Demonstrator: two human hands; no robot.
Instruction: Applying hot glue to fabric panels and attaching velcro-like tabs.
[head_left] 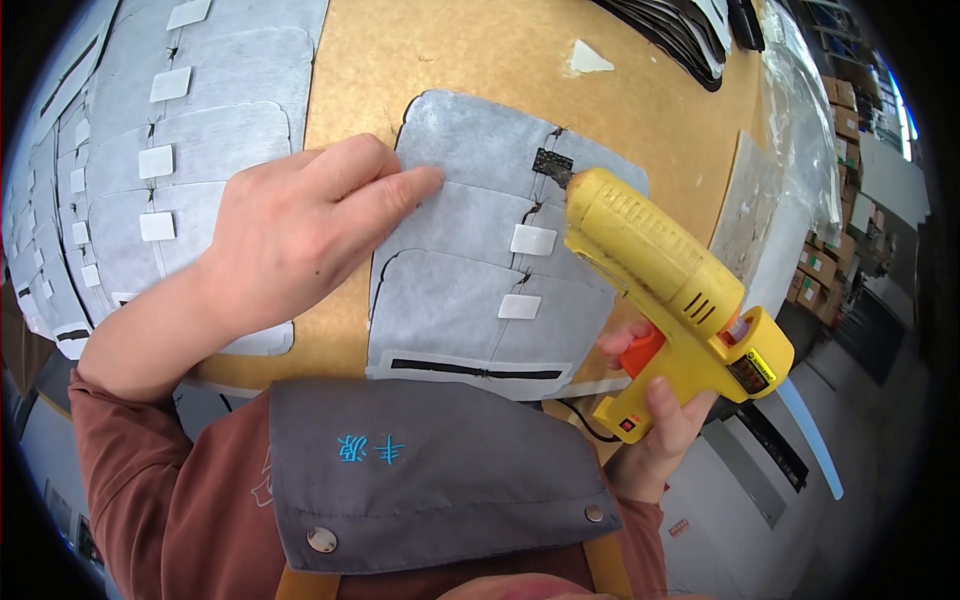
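My right hand (pixel 672 425) grips a yellow hot glue gun (pixel 655 250) by its handle, with a finger at the orange trigger (pixel 641 350). The gun's nozzle is over a grey layered fabric panel (pixel 440 215), right by a small black textured patch (pixel 553 162). White tabs (pixel 533 240) sit lower along the same thread line. A bluish glue stick (pixel 812 440) sticks out of the gun's back. My left hand (pixel 300 225) is closed at the panel's left edge, thumb and forefinger together; whatever lies between them is hidden.
More grey panels with white tabs (pixel 155 160) cover the left side of the brown tabletop (pixel 390 50). A white triangular scrap (pixel 590 57) lies beyond the panel. Dark stacked pieces (pixel 680 40) and clear plastic sheeting (pixel 800 120) are at the far right. A black cord (pixel 585 420) hangs below the gun.
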